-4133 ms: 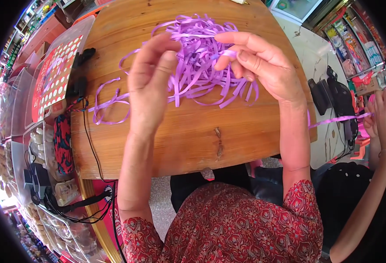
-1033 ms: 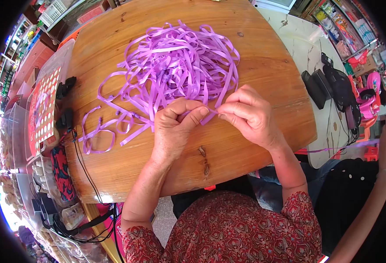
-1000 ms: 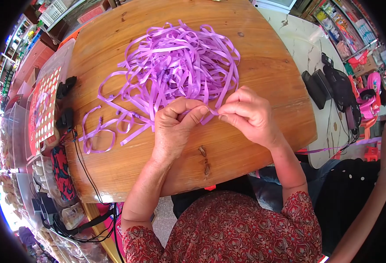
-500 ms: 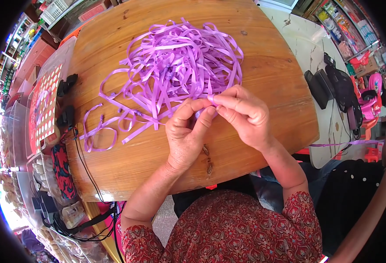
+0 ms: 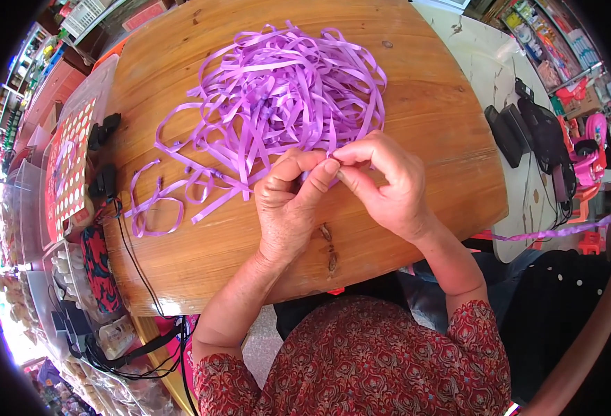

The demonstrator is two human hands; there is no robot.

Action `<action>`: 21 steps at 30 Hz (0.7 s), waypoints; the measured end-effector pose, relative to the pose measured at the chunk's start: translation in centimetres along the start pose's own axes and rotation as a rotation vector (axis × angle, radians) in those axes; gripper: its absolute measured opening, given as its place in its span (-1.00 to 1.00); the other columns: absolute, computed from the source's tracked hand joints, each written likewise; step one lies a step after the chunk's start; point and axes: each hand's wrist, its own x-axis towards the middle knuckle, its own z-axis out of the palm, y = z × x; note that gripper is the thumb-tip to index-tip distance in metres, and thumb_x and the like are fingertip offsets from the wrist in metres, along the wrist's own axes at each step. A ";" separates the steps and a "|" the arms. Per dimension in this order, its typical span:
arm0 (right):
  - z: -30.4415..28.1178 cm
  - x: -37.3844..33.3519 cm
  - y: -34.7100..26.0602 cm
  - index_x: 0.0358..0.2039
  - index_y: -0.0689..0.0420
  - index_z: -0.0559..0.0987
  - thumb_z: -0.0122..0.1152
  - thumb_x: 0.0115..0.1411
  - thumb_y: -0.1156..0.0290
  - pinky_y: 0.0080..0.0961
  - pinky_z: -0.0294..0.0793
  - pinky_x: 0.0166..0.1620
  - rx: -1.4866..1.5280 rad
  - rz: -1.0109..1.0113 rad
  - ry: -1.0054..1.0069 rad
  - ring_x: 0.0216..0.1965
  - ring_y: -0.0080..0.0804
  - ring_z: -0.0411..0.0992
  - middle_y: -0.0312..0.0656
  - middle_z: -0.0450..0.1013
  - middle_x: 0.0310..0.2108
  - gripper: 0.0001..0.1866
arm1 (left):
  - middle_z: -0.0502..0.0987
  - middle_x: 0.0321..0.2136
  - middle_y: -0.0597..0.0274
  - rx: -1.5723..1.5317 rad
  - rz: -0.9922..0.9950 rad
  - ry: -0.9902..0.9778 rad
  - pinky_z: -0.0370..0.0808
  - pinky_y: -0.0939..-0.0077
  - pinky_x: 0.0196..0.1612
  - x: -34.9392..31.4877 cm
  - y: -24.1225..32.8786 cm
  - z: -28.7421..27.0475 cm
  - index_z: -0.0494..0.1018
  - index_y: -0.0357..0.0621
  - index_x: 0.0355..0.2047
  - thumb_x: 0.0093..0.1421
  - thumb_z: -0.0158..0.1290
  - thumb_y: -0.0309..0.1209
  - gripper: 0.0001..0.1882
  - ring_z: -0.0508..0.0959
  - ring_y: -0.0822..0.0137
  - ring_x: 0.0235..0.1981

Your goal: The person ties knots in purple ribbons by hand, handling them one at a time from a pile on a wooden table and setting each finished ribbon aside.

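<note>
Purple ribbon (image 5: 332,139) is pinched between thumb and forefinger of both the left hand (image 5: 288,204) and the right hand (image 5: 394,188), their tips close together at the near edge of a tangled purple ribbon heap (image 5: 284,83). Beneath lies a wooden table (image 5: 451,142), with stray ribbon loops (image 5: 180,218) on its left; beyond its right edge, a marble-patterned tabletop (image 5: 468,52) bears black devices (image 5: 506,132).

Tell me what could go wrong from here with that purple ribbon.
The ribbon is narrow and pinched only between fingertips of the left hand and right hand, so it could slip.
Both hands work right against the tangled pile; a tug might drag other strands along.
The loose loop lies near the cable and might snag.
</note>
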 end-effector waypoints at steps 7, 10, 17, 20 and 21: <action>-0.9 0.4 -0.4 -0.17 0.26 0.51 0.11 0.14 0.69 -0.69 0.39 -0.16 0.659 0.408 -0.127 -0.25 -0.64 0.38 -0.31 0.43 -0.34 -0.77 | 0.42 -0.47 0.41 -0.190 -0.052 -0.002 0.30 0.73 -0.28 -0.2 1.2 0.5 0.54 -0.26 -0.35 0.14 0.11 -0.59 -0.93 0.35 0.60 -0.39; -0.9 0.3 0.0 -0.26 0.26 0.55 0.13 0.12 0.66 -0.61 0.45 -0.27 0.401 0.204 -0.116 -0.34 -0.51 0.46 -0.23 0.47 -0.40 -0.84 | 0.43 -0.46 0.40 0.017 0.021 -0.074 0.31 0.73 -0.28 -0.1 0.9 -0.1 0.54 -0.26 -0.34 0.14 0.10 -0.58 -0.93 0.35 0.59 -0.40; -1.8 1.5 0.0 -0.32 0.26 0.59 0.23 -0.09 0.66 -0.50 0.40 -0.35 -0.248 -0.268 -0.160 -0.38 -0.33 0.40 -0.20 0.41 -0.44 -0.76 | 0.45 -0.49 0.45 0.002 -0.184 -0.044 0.30 0.74 -0.37 0.3 2.2 0.3 0.54 -0.25 -0.35 0.15 0.11 -0.53 -0.93 0.34 0.64 -0.47; -2.4 2.4 0.2 -0.30 0.26 0.59 0.24 -0.14 0.57 -0.48 0.41 -0.36 -0.308 -0.473 -0.228 -0.39 -0.35 0.40 -0.23 0.42 -0.44 -0.70 | 0.47 -0.51 0.45 -0.084 -0.369 -0.096 0.28 0.77 -0.42 0.8 2.2 -1.2 0.54 -0.22 -0.35 0.14 0.12 -0.51 -0.92 0.33 0.66 -0.51; -2.6 2.8 0.0 -0.29 0.26 0.59 0.23 -0.15 0.55 -0.49 0.42 -0.36 -0.310 -0.516 -0.292 -0.39 -0.36 0.40 -0.23 0.42 -0.44 -0.69 | 0.48 -0.51 0.44 -0.149 -0.440 -0.142 0.26 0.78 -0.45 1.0 2.1 -1.6 0.54 -0.21 -0.34 0.14 0.13 -0.50 -0.92 0.32 0.67 -0.52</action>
